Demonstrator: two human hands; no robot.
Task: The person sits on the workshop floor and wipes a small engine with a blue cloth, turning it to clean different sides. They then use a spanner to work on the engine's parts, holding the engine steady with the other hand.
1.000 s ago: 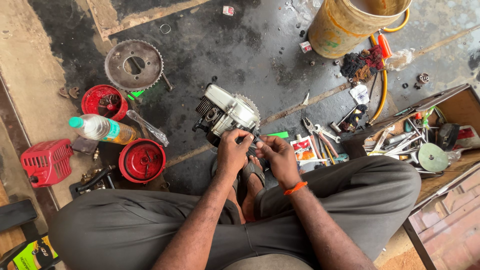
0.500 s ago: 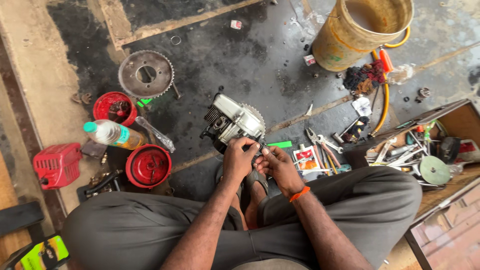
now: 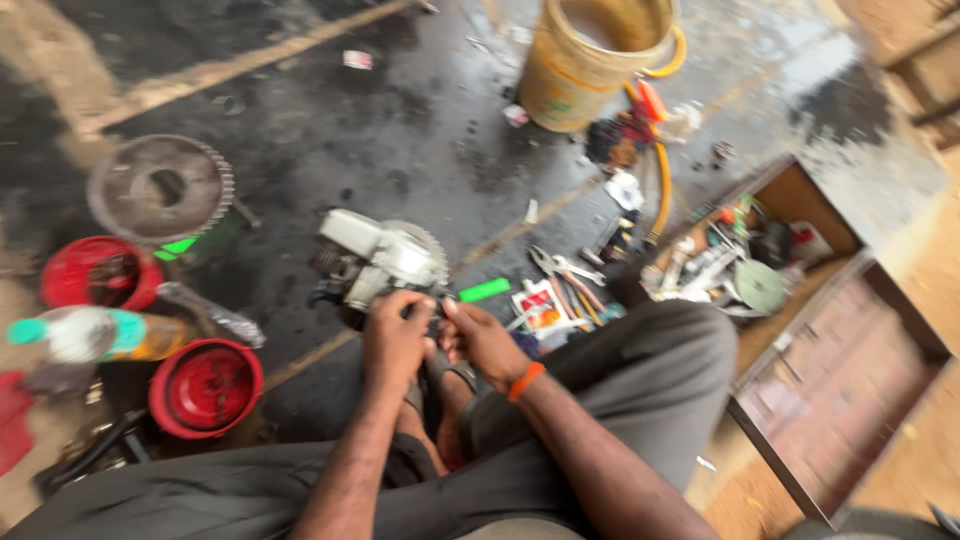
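I sit cross-legged in grey trousers on a dark, oily floor. A small silver engine (image 3: 385,258) with a toothed wheel lies just beyond my knees. My left hand (image 3: 393,345) has its fingers curled at the engine's near edge. My right hand (image 3: 488,345), with an orange band (image 3: 524,381) on its wrist, meets it fingertip to fingertip. Both pinch a small dark part between them, which is too blurred to make out.
To the left are a large grey gear wheel (image 3: 160,190), two red round covers (image 3: 100,272) (image 3: 205,388) and a plastic bottle (image 3: 95,335). A yellow bucket (image 3: 590,65) and hose (image 3: 662,185) stand beyond. On the right are spanners (image 3: 565,275) and a wooden tool box (image 3: 800,200).
My hands stay together at the engine's near side. The view has swung and blurred, so the bucket and the tool box sit differently in the frame.
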